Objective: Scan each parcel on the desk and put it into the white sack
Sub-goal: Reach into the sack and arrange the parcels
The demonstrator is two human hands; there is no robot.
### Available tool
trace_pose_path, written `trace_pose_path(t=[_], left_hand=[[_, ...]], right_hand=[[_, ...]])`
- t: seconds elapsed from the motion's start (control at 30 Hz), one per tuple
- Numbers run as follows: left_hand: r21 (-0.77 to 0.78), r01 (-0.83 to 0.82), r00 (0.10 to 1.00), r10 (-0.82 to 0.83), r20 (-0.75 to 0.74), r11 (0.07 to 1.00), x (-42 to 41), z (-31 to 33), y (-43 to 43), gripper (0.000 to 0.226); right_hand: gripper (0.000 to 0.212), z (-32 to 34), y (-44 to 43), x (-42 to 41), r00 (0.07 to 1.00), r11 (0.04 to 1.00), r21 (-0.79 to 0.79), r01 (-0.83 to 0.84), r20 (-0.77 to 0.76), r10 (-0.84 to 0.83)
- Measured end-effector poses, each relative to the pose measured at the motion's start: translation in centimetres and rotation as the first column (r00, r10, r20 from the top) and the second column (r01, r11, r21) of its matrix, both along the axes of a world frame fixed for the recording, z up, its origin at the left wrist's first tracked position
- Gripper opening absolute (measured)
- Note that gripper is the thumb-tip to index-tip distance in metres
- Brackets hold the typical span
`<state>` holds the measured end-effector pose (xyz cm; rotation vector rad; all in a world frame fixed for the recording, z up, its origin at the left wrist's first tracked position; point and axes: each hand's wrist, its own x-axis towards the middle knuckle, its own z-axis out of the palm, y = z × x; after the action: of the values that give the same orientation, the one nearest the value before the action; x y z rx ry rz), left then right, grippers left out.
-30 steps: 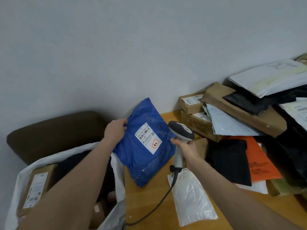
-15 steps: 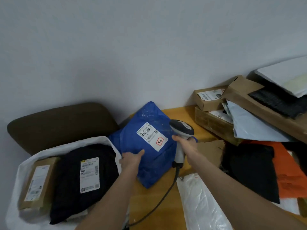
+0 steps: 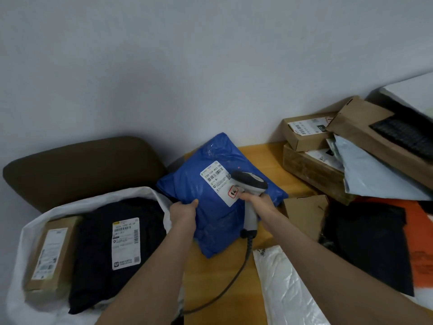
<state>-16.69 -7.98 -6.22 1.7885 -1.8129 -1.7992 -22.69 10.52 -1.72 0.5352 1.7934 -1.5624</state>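
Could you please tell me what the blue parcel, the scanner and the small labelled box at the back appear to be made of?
Blue parcel: thin glossy plastic film, likely a poly mailer; it wrinkles and catches shiny highlights. Scanner: hard moulded plastic, smooth, light grey with a darker band. Small labelled box: matt brown cardboard, judging by its crisp folded edges.

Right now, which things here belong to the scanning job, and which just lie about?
Job: blue plastic mailer, gripped by the left hand; grey handheld scanner in the right hand; white sack; orange plastic mailer waiting on the wooden desk.
Lying about: dark brown cushion; pale wall.
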Motion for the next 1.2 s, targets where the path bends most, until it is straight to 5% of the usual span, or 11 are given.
trace_pose_path(t=[0.17, 0.33, 0.77, 1.2], left_hand=[[-0.045, 0.051, 0.994, -0.055, -0.091, 0.998, -0.6, 4.7, -0.6, 0.038], [-0.086, 0.181, 0.958, -0.196, -0.211, 0.980, 0.6, 10.5, -3.8, 0.049], [-0.046, 0.329, 0.856, -0.319, -0.407, 0.943, 6.6, 17.7, -4.5, 0.042], [-0.045, 0.353, 0.859, -0.343, -0.381, 0.935, 11.1, 17.7, -2.0, 0.047]], right_hand=[[0.022, 3.7, -0.3, 1.4, 0.990, 0.990, -0.092, 0.109, -0.078, -0.116], [0.004, 8.7, -0.3, 4.0, 0.963, 0.958, -0.217, 0.187, -0.151, -0.222], [0.007, 15.4, 0.2, 14.7, 0.918, 0.995, -0.084, 0.044, -0.390, -0.074], [0.004, 16.7, 3.5, 19.1, 0.926, 0.995, -0.092, -0.028, -0.379, -0.009]])
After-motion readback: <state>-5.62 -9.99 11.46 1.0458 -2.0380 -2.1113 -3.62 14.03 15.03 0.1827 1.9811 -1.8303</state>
